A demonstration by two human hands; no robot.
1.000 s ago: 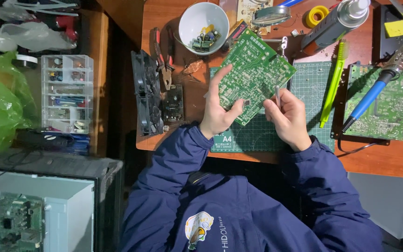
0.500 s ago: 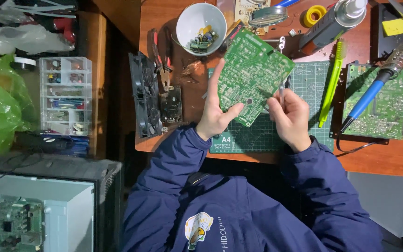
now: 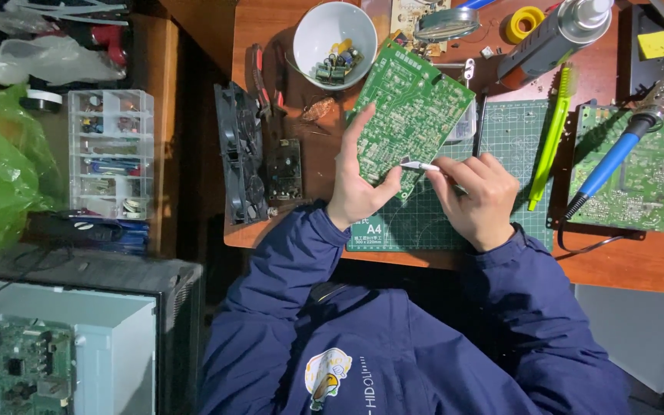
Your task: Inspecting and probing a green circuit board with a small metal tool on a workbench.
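I see my left hand clamped on the lower edge of a green circuit board, thumb across the front and fingers behind. It holds the board tilted up off the green cutting mat, solder side toward me, which I judge keeps the fine traces easy to read from above. My right hand is closed around a thin pale tool, gripped like a pen, its tip touching the board's lower right edge; I cannot tell what kind of tool it is. The pen grip looks suited to small, careful contact on one spot.

The board is flat, rigid and rectangular, its face speckled with tiny silvery solder points. The mat under it is matte with a printed grid and lies on the reddish wooden worktop.

Beyond the board stands a white round bowl holding small loose electronic parts. To my right, a second green board lies flat with a blue-handled soldering iron resting across it, and a lime-green brush lies on the mat's edge. To my left, a black fan stands on edge, near a clear plastic drawer box of small parts.
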